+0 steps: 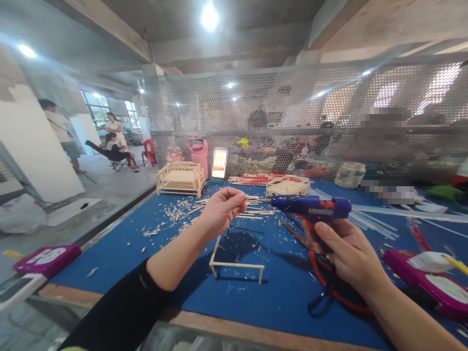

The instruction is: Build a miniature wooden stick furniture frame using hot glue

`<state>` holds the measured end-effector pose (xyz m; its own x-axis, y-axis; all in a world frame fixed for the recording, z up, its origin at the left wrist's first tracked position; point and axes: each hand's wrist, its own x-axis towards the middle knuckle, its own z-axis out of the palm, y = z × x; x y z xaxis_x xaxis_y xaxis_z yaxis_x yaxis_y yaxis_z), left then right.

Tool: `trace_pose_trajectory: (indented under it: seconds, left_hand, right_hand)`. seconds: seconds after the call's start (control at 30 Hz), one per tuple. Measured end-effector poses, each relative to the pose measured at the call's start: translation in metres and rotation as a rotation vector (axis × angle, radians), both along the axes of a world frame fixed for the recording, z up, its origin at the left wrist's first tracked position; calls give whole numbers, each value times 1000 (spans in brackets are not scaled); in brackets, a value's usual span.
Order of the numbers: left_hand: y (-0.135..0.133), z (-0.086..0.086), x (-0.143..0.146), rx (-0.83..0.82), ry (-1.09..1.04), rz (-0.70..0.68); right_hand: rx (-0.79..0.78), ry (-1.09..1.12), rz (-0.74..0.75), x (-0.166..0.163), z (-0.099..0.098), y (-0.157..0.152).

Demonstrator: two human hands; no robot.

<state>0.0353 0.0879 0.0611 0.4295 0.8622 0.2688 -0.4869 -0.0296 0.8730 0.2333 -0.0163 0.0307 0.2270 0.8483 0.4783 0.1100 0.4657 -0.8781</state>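
Observation:
My right hand (349, 251) grips a blue hot glue gun (310, 205), its nozzle pointing left. Just left of that nozzle, my left hand (224, 208) is closed in a pinch. Whatever sits between its fingertips is too small to make out. Below the hands, a frame of thin wooden sticks (237, 265) with short legs stands on the blue tabletop (157, 278); my left hand hides part of its far side. Loose wooden sticks (261, 212) lie behind the nozzle. Red-handled scissors (314, 263) rest beneath the glue gun, partly covered by my right hand.
Wood scraps (179, 209) litter the table. A stick-built model (180, 176), pink bottle (199, 158), lit phone (219, 163), hexagonal stick piece (287, 186) and jar (350, 174) line the back before a perforated metal screen (219, 107). Clear glue sticks (373, 219) and a purple power strip (427, 280) lie right.

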Motion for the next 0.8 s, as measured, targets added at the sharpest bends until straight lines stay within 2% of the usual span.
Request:
trace_pose_trajectory:
  seconds: [0.8]
  left_hand:
    - [-2,-1,2,46,-23,1]
  right_hand:
    - [5,38,0,1,0,0]
